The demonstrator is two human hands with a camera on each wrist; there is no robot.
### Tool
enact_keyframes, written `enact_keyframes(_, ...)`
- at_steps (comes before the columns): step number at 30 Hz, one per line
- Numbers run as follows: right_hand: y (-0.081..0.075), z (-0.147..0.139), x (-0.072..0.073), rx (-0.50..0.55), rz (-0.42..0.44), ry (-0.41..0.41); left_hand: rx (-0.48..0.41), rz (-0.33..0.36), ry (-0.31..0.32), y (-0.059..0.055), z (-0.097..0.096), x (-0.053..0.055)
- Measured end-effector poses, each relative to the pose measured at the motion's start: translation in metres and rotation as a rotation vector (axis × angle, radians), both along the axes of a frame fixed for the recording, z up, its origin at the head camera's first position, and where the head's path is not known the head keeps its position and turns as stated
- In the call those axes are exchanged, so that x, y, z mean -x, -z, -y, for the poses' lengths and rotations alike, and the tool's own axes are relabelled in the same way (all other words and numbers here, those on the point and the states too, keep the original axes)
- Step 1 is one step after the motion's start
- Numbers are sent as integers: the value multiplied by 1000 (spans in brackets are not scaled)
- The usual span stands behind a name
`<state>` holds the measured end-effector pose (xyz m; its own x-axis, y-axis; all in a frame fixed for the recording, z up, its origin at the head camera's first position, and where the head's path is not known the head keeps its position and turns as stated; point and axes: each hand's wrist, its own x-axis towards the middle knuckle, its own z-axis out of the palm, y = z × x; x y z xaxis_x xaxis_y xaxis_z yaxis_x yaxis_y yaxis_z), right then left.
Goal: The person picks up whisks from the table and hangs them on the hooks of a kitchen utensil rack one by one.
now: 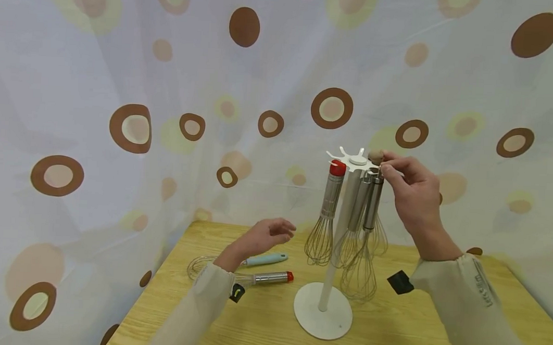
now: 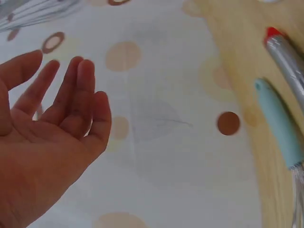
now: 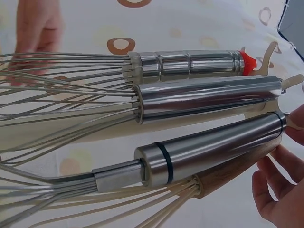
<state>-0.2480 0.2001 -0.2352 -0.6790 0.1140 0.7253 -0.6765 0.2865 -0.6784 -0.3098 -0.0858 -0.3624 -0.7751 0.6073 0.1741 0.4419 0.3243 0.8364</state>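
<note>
A white rack [image 1: 323,310] with hooks round its top holds several hanging whisks. My right hand [image 1: 416,193] pinches the top end of a steel whisk [image 3: 213,147] with black bands, at a hook. Its fingers also lie close to the end of a wooden-handled whisk [image 3: 237,168] behind; whether they touch it I cannot tell. A plain steel whisk [image 3: 209,99] and a red-ended whisk [image 1: 332,196] hang beside these. My left hand [image 1: 266,235] is in the air left of the rack, fingers loosely bent, holding nothing.
On the wooden table [image 1: 259,328], below and beside my left forearm, lie a light-blue-handled whisk [image 1: 266,259] and another red-ended steel whisk [image 1: 271,277]. A spotted curtain [image 1: 192,74] hangs behind the table and along its left side.
</note>
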Motion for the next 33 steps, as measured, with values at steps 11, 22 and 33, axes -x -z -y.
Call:
enact_keyframes(11,2,-11,10,138,-37,-250,470,-33,5,82,20,15)
enact_keyframes(22,2,-16,15,114,-42,-288,556,-80,-35,108,22,17)
enact_keyframes(33,2,-16,18,124,-52,-299,784,-193,-102,121,14,17)
